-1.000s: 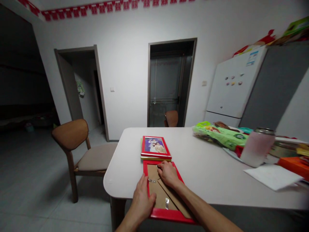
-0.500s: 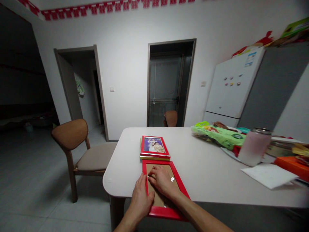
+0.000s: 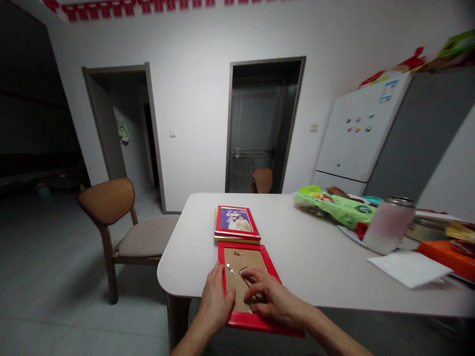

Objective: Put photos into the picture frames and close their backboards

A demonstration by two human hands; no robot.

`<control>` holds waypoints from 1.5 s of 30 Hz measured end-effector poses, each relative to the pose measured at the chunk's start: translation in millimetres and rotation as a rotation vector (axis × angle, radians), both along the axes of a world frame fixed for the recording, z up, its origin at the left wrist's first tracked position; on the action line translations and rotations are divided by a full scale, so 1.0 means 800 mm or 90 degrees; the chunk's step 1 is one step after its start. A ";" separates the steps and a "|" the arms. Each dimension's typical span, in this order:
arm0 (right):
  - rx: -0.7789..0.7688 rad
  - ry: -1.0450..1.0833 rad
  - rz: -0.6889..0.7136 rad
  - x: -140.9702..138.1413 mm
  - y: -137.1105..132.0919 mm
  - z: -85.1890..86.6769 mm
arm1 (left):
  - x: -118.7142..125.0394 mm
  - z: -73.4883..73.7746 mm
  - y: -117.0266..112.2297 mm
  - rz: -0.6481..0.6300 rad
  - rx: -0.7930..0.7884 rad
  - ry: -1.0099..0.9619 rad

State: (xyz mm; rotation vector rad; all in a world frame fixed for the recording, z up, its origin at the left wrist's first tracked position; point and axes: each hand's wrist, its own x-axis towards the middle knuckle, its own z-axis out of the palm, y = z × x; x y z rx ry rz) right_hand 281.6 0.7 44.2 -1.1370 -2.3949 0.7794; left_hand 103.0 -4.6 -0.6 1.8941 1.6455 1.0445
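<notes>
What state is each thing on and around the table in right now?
Red frame: face down, brown back showing.
Left hand: flat on its left edge.
Right hand: fingers on the backing.
Photo frame: face up, stacked.
Jar: upright, lid on.
Chair: empty.

Head-worn view, forward and down, table (image 3: 315,257) near, edges perhaps warped

The face-down frame (image 3: 248,284) has a glossy red plastic-looking rim, a matt brown cardboard back and small shiny metal clips, on a smooth matt counter (image 3: 315,262).
</notes>
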 end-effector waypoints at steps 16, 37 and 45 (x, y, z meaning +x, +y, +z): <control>0.128 -0.041 -0.247 -0.013 0.017 -0.017 | -0.002 0.005 0.002 0.001 -0.035 -0.040; 0.130 -0.147 -0.412 0.038 0.037 -0.018 | -0.133 0.022 0.028 0.061 -0.149 -0.380; 0.099 -0.175 -0.427 0.041 0.044 -0.032 | -0.147 0.008 0.044 0.178 -0.141 -0.095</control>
